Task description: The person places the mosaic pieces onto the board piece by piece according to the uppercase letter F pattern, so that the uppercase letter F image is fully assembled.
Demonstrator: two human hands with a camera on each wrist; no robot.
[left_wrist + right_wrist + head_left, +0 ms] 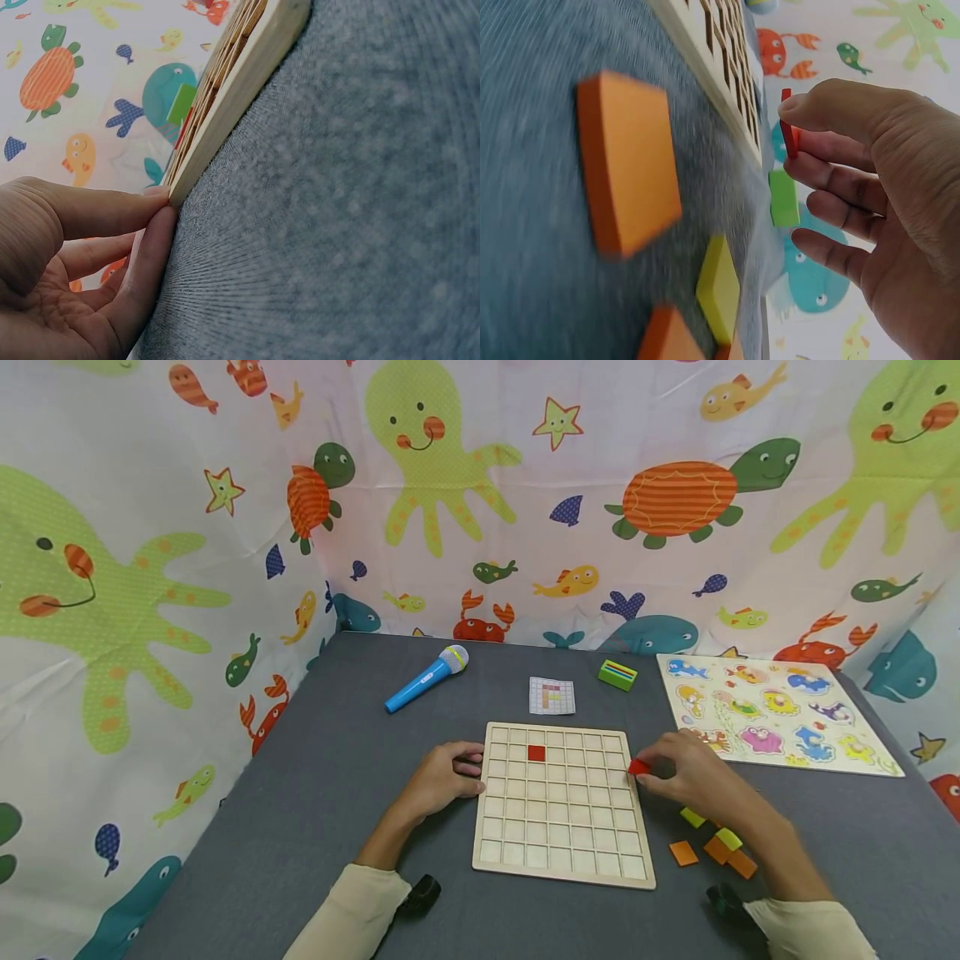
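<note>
A pale wooden grid board (558, 870) lies on the dark cloth, with one red tile (536, 753) set in a cell of its upper rows. At the board's left edge, my left hand (444, 781) holds the rim between thumb and a finger, tips close together there in the left wrist view. My right hand (686, 768) pinches a second red tile (787, 124) between thumb and fingers, just off the board's right edge. The other fingers of that hand are loosely bent. Below my right forearm lie loose orange tiles (683, 853) and yellow-green tiles (693, 817).
Behind the board are a blue toy microphone (423, 683), a small grid card (552, 696) with a coloured pattern, and a green block with coloured stripes (617, 675). A sea-animal puzzle board (780, 714) lies at the right. A printed curtain (450, 577) stands behind the table.
</note>
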